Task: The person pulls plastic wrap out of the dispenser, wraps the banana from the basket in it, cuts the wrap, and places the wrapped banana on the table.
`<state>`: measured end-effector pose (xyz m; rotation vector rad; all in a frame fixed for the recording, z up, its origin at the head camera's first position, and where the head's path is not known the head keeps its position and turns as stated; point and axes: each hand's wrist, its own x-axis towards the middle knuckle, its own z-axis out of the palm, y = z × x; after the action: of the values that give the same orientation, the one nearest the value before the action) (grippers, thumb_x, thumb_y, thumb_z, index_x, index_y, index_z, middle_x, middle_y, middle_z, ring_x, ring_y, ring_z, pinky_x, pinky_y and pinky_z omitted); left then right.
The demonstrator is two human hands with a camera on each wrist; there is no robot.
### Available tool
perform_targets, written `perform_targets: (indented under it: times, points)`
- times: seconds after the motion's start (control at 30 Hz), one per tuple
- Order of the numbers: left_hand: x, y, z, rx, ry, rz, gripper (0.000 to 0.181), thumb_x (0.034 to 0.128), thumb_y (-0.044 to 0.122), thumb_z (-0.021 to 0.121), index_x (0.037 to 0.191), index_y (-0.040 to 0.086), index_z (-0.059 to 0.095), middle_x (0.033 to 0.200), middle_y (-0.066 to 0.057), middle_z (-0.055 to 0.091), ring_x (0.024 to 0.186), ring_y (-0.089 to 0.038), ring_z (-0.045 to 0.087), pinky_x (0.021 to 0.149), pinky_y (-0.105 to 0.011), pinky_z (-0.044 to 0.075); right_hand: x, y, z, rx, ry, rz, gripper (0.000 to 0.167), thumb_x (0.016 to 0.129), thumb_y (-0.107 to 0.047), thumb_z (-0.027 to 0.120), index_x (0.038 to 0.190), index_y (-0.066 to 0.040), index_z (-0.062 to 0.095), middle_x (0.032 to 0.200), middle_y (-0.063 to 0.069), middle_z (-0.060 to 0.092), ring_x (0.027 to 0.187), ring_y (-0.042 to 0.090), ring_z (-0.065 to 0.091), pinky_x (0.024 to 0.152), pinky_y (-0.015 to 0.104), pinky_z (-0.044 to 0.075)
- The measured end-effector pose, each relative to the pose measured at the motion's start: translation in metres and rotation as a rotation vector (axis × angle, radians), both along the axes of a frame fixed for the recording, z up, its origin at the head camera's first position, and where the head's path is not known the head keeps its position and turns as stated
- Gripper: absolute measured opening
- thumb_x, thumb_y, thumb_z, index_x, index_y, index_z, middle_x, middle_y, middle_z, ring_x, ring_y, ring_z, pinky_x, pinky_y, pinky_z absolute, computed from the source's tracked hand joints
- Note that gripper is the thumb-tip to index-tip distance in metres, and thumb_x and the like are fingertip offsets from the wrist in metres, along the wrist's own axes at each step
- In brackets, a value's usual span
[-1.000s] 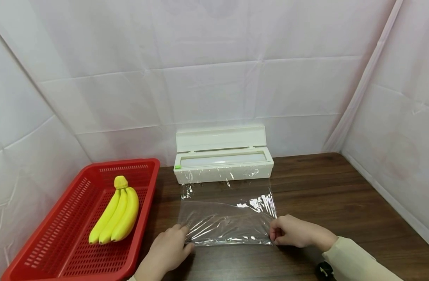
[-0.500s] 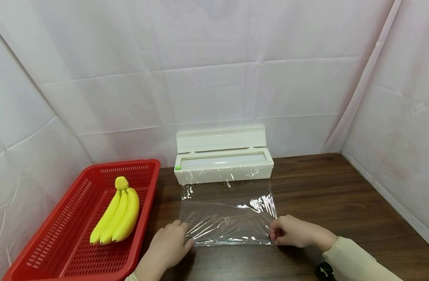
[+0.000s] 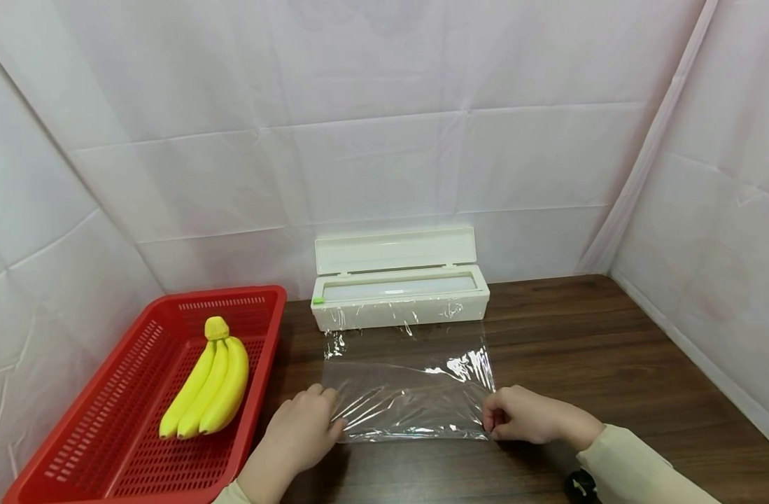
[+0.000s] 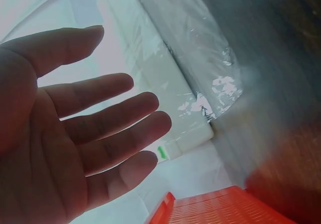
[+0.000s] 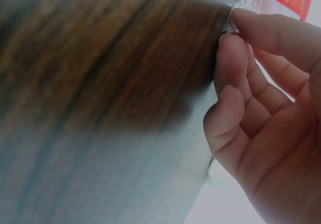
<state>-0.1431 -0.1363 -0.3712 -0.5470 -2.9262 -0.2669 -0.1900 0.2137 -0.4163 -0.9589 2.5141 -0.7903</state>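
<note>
A clear plastic film (image 3: 409,399) stretches over the table from a white dispenser box (image 3: 401,310) whose lid stands raised. My right hand (image 3: 535,414) pinches the film's near right corner between thumb and forefinger; the pinched film (image 5: 229,25) shows in the right wrist view. At the near left corner is my left hand (image 3: 302,434), beside the film's edge. In the left wrist view that hand (image 4: 85,113) has its fingers extended and spread, with nothing gripped in them.
On the left stands a red basket (image 3: 267,371) holding a bunch of yellow bananas (image 3: 217,385). A small black object (image 3: 581,484) lies beside the right sleeve. White cloth walls (image 3: 371,168) rise behind and at both sides of the wooden table (image 3: 567,336).
My left hand has shifted slightly away from me, towards the box, along the film's left edge. The right hand keeps its pinch in the same place.
</note>
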Motion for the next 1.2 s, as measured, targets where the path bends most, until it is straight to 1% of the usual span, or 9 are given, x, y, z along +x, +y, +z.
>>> perform_targets:
  times: [0.2, 0.33, 0.43, 0.53, 0.73, 0.87, 1.0, 1.2]
  points:
    - [0.0, -0.001, 0.008, 0.002, 0.015, 0.005, 0.023, 0.0748, 0.024, 0.074, 0.078, 0.008, 0.059, 0.07, -0.004, 0.052, 0.062, -0.024, 0.055, 0.053, -0.04, 0.045, 0.0, 0.0, -0.001, 0.003, 0.022, 0.001, 0.015, 0.077, -0.004, 0.068, 0.072, -0.016, 0.06, 0.064, -0.017, 0.049, 0.058, -0.006, 0.043, 0.054, 0.016, 0.04]
    - [-0.001, -0.002, 0.013, 0.003, 0.032, 0.01, 0.021, 0.0754, 0.023, 0.073, 0.079, 0.008, 0.06, 0.069, -0.003, 0.051, 0.061, -0.023, 0.055, 0.052, -0.038, 0.044, 0.0, 0.0, -0.001, 0.003, 0.011, -0.004, 0.015, 0.077, -0.005, 0.068, 0.073, -0.016, 0.059, 0.064, -0.017, 0.049, 0.058, -0.006, 0.043, 0.054, 0.016, 0.04]
    - [-0.001, -0.003, 0.017, 0.004, 0.034, 0.02, 0.022, 0.0764, 0.024, 0.073, 0.084, 0.006, 0.063, 0.073, -0.005, 0.055, 0.064, -0.024, 0.057, 0.055, -0.039, 0.046, -0.001, 0.0, -0.001, 0.003, 0.005, -0.007, 0.015, 0.077, -0.005, 0.069, 0.073, -0.016, 0.059, 0.064, -0.017, 0.049, 0.058, -0.006, 0.044, 0.054, 0.017, 0.04]
    - [-0.002, -0.004, 0.021, 0.003, 0.02, 0.03, 0.026, 0.0765, 0.025, 0.074, 0.091, 0.005, 0.064, 0.076, -0.007, 0.057, 0.067, -0.024, 0.058, 0.058, -0.04, 0.048, -0.001, 0.0, -0.002, 0.005, 0.012, -0.005, 0.015, 0.077, -0.006, 0.069, 0.072, -0.016, 0.059, 0.064, -0.017, 0.049, 0.058, -0.006, 0.044, 0.054, 0.017, 0.04]
    - [-0.002, -0.006, 0.03, -0.001, 0.012, 0.036, 0.027, 0.0772, 0.026, 0.074, 0.09, 0.005, 0.063, 0.077, -0.006, 0.057, 0.069, -0.024, 0.059, 0.059, -0.04, 0.049, -0.002, 0.0, -0.002, 0.0, 0.007, -0.001, 0.014, 0.077, -0.006, 0.069, 0.073, -0.016, 0.059, 0.064, -0.017, 0.049, 0.058, -0.006, 0.044, 0.054, 0.016, 0.04]
    - [-0.002, -0.008, 0.036, -0.013, 0.021, 0.057, 0.032, 0.0772, 0.027, 0.074, 0.097, 0.003, 0.064, 0.084, -0.008, 0.06, 0.075, -0.025, 0.061, 0.062, -0.041, 0.05, -0.002, 0.001, -0.002, -0.008, -0.006, 0.003, 0.014, 0.077, -0.006, 0.068, 0.073, -0.015, 0.06, 0.064, -0.017, 0.05, 0.058, -0.006, 0.044, 0.054, 0.016, 0.04]
    - [-0.002, -0.008, 0.041, -0.018, 0.03, 0.067, 0.034, 0.078, 0.027, 0.074, 0.099, 0.003, 0.065, 0.084, -0.009, 0.061, 0.076, -0.026, 0.062, 0.062, -0.041, 0.051, -0.002, 0.001, -0.003, -0.013, -0.014, 0.002, 0.013, 0.077, -0.005, 0.068, 0.073, -0.015, 0.06, 0.063, -0.017, 0.05, 0.057, -0.006, 0.044, 0.053, 0.016, 0.04]
    - [-0.003, -0.008, 0.047, -0.015, 0.01, 0.081, 0.036, 0.0795, 0.028, 0.072, 0.103, 0.003, 0.064, 0.088, -0.01, 0.062, 0.08, -0.026, 0.063, 0.066, -0.042, 0.051, -0.002, 0.001, -0.002, -0.016, -0.014, 0.002, 0.013, 0.077, -0.004, 0.068, 0.073, -0.015, 0.06, 0.063, -0.017, 0.051, 0.056, -0.007, 0.044, 0.053, 0.016, 0.04]
